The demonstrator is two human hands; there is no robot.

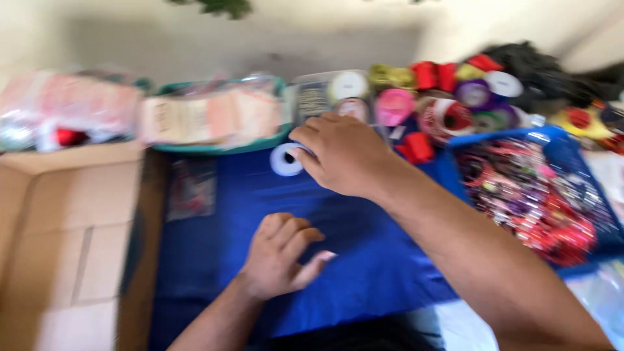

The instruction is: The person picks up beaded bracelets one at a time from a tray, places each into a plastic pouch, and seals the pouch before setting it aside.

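My right hand (341, 155) reaches forward over the blue cloth (364, 273), its fingertips on a white roll of tape (283, 160) that lies flat on the cloth. Whether the fingers grip the roll or only touch it is blurred. My left hand (281, 256) rests nearer to me on the cloth, fingers loosely curled, thumb out, holding nothing.
A cardboard box (62, 240) fills the left side. A teal tray (218, 117) of wrapped packets sits at the back. Several ribbon spools (448, 97) in many colours crowd the back right. A blue basket (552, 138) of small colourful items stands at the right.
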